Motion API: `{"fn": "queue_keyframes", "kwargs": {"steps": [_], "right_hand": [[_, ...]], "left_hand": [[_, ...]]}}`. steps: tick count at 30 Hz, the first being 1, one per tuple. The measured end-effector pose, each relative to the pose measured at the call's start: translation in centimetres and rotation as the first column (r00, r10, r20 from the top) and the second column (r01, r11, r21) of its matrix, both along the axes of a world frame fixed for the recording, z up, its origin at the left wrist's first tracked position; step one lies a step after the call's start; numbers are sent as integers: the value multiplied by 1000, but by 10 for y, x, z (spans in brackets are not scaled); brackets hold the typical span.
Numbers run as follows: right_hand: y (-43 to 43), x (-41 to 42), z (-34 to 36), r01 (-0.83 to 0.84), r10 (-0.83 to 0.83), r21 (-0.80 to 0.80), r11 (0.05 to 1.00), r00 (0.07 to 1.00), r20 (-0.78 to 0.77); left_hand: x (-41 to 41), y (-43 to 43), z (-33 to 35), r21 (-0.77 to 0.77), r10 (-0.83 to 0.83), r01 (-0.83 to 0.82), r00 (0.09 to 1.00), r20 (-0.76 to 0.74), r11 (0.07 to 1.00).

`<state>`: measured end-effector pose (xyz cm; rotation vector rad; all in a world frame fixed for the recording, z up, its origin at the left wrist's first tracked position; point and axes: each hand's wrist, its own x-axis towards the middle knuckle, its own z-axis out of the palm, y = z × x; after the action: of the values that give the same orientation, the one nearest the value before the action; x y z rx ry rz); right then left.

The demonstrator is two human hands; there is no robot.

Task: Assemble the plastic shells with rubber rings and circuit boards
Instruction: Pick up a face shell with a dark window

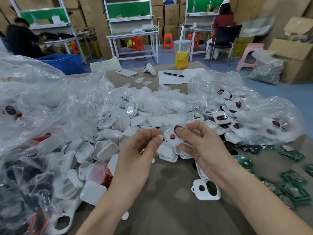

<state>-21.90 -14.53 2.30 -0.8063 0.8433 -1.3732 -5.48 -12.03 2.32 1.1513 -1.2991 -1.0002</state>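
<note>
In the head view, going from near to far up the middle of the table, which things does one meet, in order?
Lone two-hole shell → held shell in the right hand → pile of white shells → pen → drink cup.

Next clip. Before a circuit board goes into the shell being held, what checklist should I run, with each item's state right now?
1. Shell gripped by right hand: ok.
2. Rubber ring seated in the shell's opening: cannot tell, the thumb covers it.
3. Left hand free to fetch: cannot tell, its fingers curl at the shell's edge.
4. Circuit boards lying on the table at the right: ok.
5. Drink cup stands at the far edge, apart from the parts: ok.
</note>
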Motion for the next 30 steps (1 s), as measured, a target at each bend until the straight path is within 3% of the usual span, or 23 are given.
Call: {"fn": "queue_keyframes", "kwargs": {"steps": [9, 17, 23, 30], "right_hand": [[6, 6, -1, 58, -61, -20, 998, 989, -133], [12, 16, -3, 37, -41, -41, 998, 993, -113], [14, 15, -1, 29, -35, -51, 998, 993, -115], [16, 18, 0, 40, -43, -39, 998, 995, -94]], "left_hand": [[-7, 1, -4, -28, -55, 53, 995, -88, 998], [-13, 2, -13, -72, 2, -8, 996, -89, 997], [-11, -1, -16, 25, -64, 72, 967, -247, 997], [-9, -3, -18, 21, -112, 118, 974, -196, 993]]}}
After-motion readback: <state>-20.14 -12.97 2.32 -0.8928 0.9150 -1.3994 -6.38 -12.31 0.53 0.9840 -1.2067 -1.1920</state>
